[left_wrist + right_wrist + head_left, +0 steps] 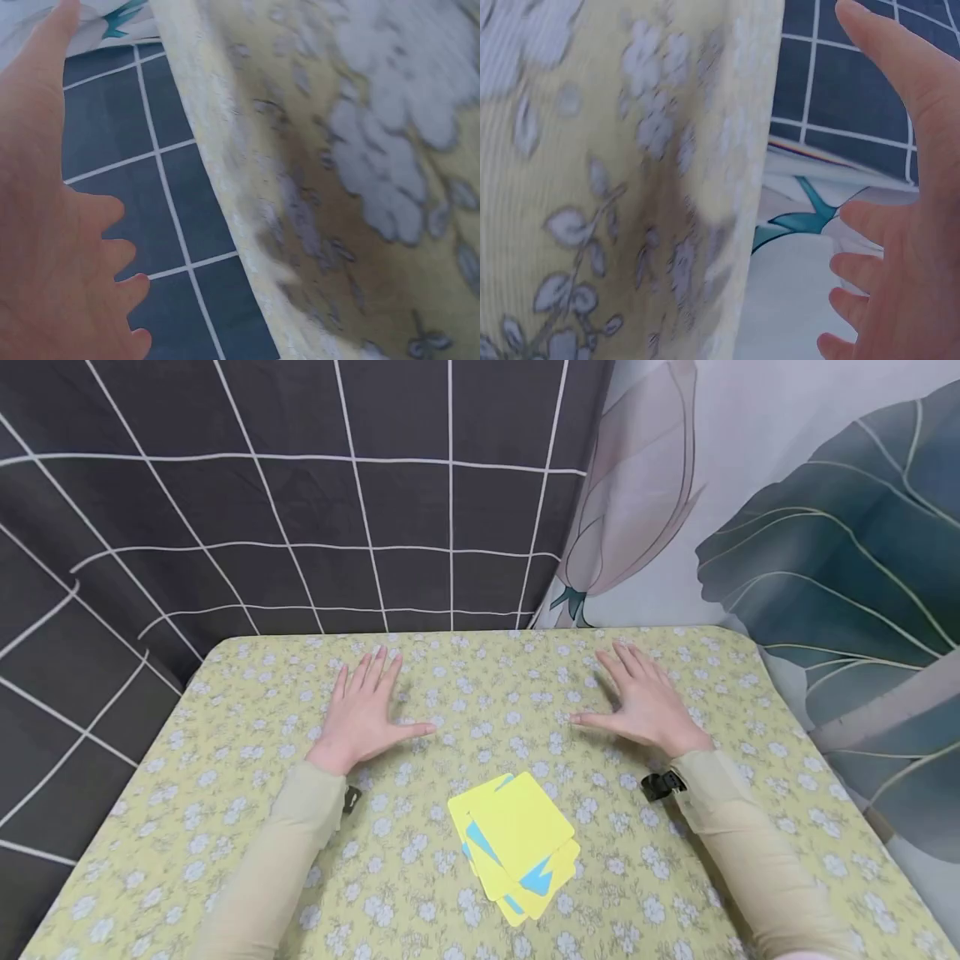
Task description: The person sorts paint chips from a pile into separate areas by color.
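Left hand (pixel 362 717): spread, with straight fingers and thumb out sideways, holding nothing, over the bench (pixel 495 693).
Right hand (pixel 647 706): spread likewise, holding nothing, well apart from the left.
Cards (pixel 515 852): overlapping in an untidy pile on the bench, between the forearms (pixel 757 860), nearer the body than either hand; touched by neither.
Handling: probably best to draw both hands in, steady the pile with one and pinch only the top card (pixel 522 822) by a corner with the other; likely to skid together if pushed.
Blue patches (pixel 536 878): partly covered; impossible to tell full shapes or how many cards.
Wrist views: no cards in sight; cloth (pixel 390 195) partly blurred, both palms cut off.
Black clip (pixel 663 785): beside the right wrist, hard to identify.
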